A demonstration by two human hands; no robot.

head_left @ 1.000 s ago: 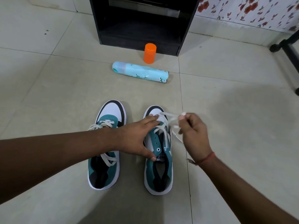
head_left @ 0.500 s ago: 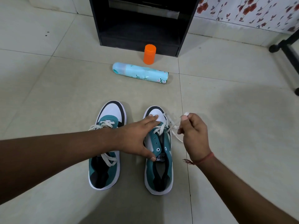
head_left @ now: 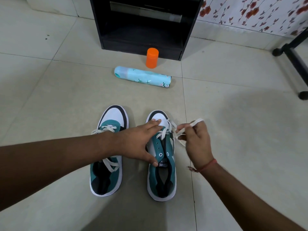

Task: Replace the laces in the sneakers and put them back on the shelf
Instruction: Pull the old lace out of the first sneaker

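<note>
Two teal, white and black sneakers stand side by side on the tiled floor, toes pointing away from me. The left sneaker [head_left: 106, 165] is partly laced with a white lace. My left hand [head_left: 138, 144] lies flat across the right sneaker [head_left: 162, 174], fingertips on its white toe and thumb by the tongue label. The white lace [head_left: 166, 130] crosses only the front eyelets of this shoe; the rear eyelets are bare. My right hand [head_left: 195, 144] pinches the loose lace end just right of the toe. The black shelf unit [head_left: 143, 25] stands ahead.
A light-blue spray can [head_left: 143, 77] lies on its side between the sneakers and the shelf. An orange cap [head_left: 152, 57] stands upright in front of the shelf base. A black stand leg with feet [head_left: 295, 59] runs along the right edge.
My right hand has drawn the lace end a little to the right and lower. The left hand has stayed on the right sneaker.
</note>
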